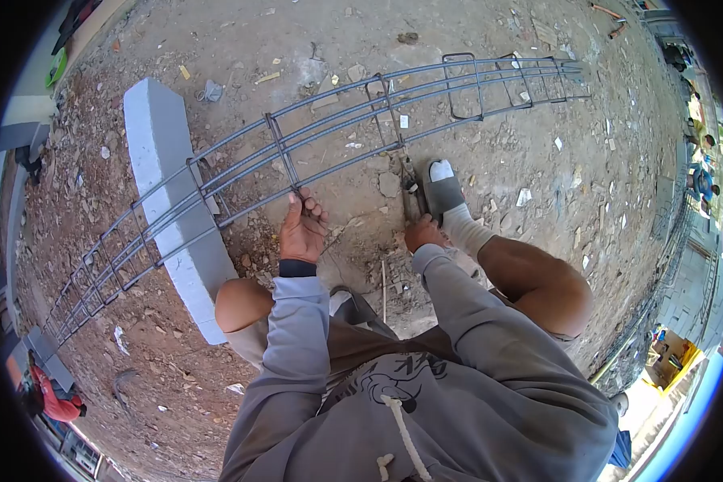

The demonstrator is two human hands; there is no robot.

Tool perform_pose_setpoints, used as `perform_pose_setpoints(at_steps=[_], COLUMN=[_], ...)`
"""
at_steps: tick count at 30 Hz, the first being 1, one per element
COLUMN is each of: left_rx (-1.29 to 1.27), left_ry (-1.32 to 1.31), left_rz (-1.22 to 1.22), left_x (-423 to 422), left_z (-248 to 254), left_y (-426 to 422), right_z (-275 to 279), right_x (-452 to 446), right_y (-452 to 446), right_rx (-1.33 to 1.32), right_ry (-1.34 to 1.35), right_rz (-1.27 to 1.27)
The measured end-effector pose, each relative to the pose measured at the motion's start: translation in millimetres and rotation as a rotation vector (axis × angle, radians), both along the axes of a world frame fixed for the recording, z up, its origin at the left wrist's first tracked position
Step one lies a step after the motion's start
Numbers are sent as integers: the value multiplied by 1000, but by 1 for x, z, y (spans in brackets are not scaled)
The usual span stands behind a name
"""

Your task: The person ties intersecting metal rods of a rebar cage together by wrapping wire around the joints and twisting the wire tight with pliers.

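Outdoors, rebar cage (281, 149) over rubbly ground (554, 209)

My right hand (426, 233) hides part of a tool (410, 189), its type unclear; my hoodie (450, 410) is cut off by the bottom edge. People (705, 183) at far right and a yellow box's (686, 374) contents appear too small to make out.

The rebar cage (337, 128) before my grip (304, 233) is dull grey metal, its long bars ribbed. The pale block (173, 193) under it looks matt, with a fairly smooth face. The ground (337, 48) is rough, dusty earth; my sleeves (301, 321) are soft matt cloth.
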State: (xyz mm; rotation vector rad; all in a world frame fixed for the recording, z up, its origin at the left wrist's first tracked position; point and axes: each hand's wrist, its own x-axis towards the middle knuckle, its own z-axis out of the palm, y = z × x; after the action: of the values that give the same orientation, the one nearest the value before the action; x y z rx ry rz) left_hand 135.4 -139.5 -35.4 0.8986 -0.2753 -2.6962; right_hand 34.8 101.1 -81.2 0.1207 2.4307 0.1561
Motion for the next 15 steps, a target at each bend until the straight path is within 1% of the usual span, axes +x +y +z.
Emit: perform_pose_setpoints(at_steps=[2,5,6,8,9,11,12,15], left_rx=[6,23,39,51,21,-30,-96,-281], left_ry=[31,-53,-19,41,12,-36,-110,-308], left_rz=[46,82,45,-28,-37,-59,-86,-155], left_x=[-1,-4,-3,7,9,9,8,7], left_z=[4,15,11,-2,-2,-1,6,20], left_y=[6,8,7,-4,-6,-10,-13,-22], right_z=[-7,-26,-29,-16,-10,-26,-25,-18], right_x=[1,-1,-4,-20,-27,-28,-29,-25], right_y=[0,-2,-2,-11,-10,-6,-9,-16], right_rx=[-89,-39,-42,-81,-85,-65,-50,-90], right_ry=[24,92,98,-9,-55,-26,-10,12], right_rz=[16,38,19,40,41,100,130,63])
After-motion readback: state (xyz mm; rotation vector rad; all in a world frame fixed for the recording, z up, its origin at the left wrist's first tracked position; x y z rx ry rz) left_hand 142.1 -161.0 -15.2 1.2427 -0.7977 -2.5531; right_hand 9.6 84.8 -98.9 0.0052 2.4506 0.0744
